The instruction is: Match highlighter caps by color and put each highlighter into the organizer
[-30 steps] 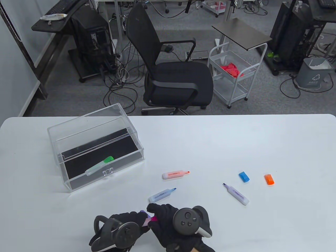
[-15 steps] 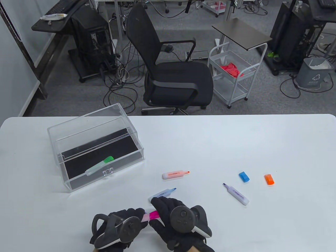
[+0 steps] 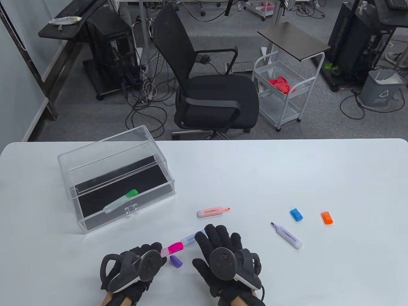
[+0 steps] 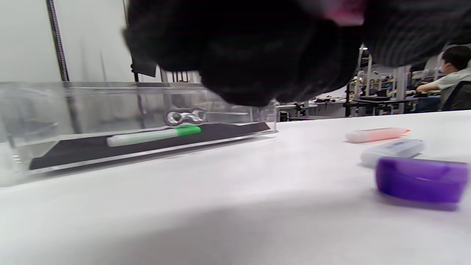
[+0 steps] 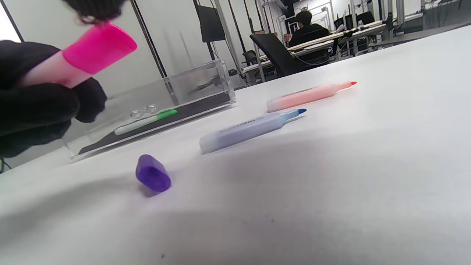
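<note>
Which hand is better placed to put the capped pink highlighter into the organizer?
Probably the left hand. It already grips the pink highlighter, and the organizer stands on its side of the table. The right hand is open, holds nothing and lies farther from the organizer.

My left hand [image 3: 145, 255] and right hand [image 3: 220, 247] wear black knit gloves, each with a dark grey, ring-shaped, white-edged tracker strapped on its back.

I see even, bright overhead light on the desk [image 3: 287, 172], with soft shadows under both hands. My left wrist view is blurred close up; glove fingers [image 4: 257, 55] are dark, out of focus.
</note>
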